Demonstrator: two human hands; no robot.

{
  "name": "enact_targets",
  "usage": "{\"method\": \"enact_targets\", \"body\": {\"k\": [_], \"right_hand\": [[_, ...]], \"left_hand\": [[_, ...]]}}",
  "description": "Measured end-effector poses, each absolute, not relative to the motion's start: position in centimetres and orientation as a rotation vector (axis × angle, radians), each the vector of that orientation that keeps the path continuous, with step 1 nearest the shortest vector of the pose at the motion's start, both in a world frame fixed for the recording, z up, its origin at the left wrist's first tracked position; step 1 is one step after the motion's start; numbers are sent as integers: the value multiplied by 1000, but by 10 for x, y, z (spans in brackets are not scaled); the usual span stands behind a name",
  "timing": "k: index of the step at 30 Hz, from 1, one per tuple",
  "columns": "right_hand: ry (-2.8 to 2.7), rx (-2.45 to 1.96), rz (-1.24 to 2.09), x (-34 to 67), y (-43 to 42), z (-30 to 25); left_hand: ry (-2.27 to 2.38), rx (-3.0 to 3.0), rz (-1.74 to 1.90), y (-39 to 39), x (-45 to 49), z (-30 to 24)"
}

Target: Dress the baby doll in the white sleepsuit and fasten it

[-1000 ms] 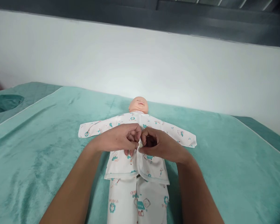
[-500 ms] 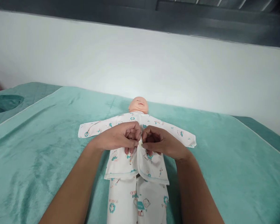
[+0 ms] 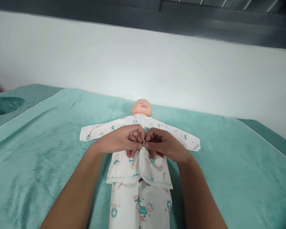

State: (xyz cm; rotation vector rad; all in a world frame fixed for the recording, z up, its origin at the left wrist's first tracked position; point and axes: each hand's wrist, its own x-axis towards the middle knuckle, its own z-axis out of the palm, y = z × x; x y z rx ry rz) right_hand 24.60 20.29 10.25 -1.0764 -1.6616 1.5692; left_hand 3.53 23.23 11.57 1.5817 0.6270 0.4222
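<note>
A baby doll [image 3: 141, 107] lies on its back on a teal blanket [image 3: 38, 152], head away from me. It wears a white printed shirt [image 3: 124, 170] and matching trousers [image 3: 124, 206]. My left hand [image 3: 120, 140] and my right hand [image 3: 165, 144] meet over the doll's chest. Both are closed in a pinch on the shirt's front edges, with a small button or snap [image 3: 143, 148] between the fingertips. The shirt's lower front flaps hang apart below my hands.
A white wall [image 3: 143, 63] rises just behind the bed's far edge. A darker teal surface with a round hollow [image 3: 4, 105] lies at the far left. The doll's sleeves [image 3: 92, 132] spread out to both sides.
My right hand has closed in toward my left, and the fingertips now press together at the shirt's middle. The doll and blanket have not moved.
</note>
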Motion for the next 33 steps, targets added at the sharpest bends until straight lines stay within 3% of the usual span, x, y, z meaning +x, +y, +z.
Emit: {"method": "enact_targets", "body": {"k": [3,7,12,22,33], "right_hand": [[-1563,-1103,1413,240,202,97],[-1313,-1198,922,228,207,85],[-1467,-1205,446,222,214,73],[-2099,-1322,261,218,133,54],[-2139,-1181,311,229,38,25]], "left_hand": [[698,1621,557,232,38,114],[944,1852,837,236,43,107],[1031,2126,953,239,46,102],[959,2159,917,203,37,82],[1147,2018,1166,88,11,33]]}}
